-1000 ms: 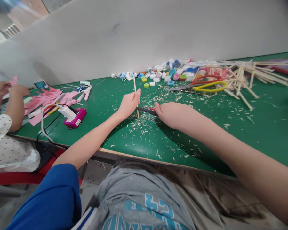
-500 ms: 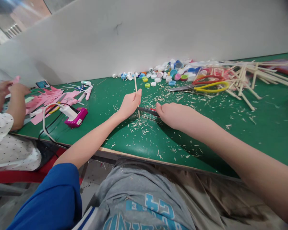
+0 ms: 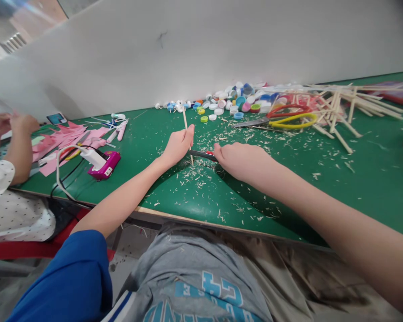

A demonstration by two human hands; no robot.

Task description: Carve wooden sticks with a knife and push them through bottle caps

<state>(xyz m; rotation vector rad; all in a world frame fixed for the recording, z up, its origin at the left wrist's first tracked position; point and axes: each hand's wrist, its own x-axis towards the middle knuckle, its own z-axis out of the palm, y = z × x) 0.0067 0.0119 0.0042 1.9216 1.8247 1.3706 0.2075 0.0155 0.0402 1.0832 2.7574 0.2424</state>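
Observation:
My left hand (image 3: 177, 145) is closed around a thin wooden stick (image 3: 185, 117), which leans with its upper end toward the wall. The stick's lower end shows below my fingers, near the tabletop. In my closed right hand (image 3: 240, 159) is a knife (image 3: 201, 154) with a dark blade and a bit of red by the grip. Its blade lies across the lower part of the stick, just under my left hand; most of the handle is hidden by my fingers. Pale wood shavings (image 3: 196, 176) are scattered over the green table (image 3: 174, 197) beneath both hands.
Bottle caps (image 3: 221, 104) pile against the wall. Scissors (image 3: 275, 120) with red and yellow handles lie beside several wooden sticks (image 3: 342, 105) at right. Leftward are a magenta power adapter (image 3: 109, 165) with cords, pink sheets (image 3: 67, 136) and another person's hands (image 3: 18, 123).
Both my hands have shifted slightly left with the stick and knife, and the stick's top tilts a little more left. The other person's hands have moved a little.

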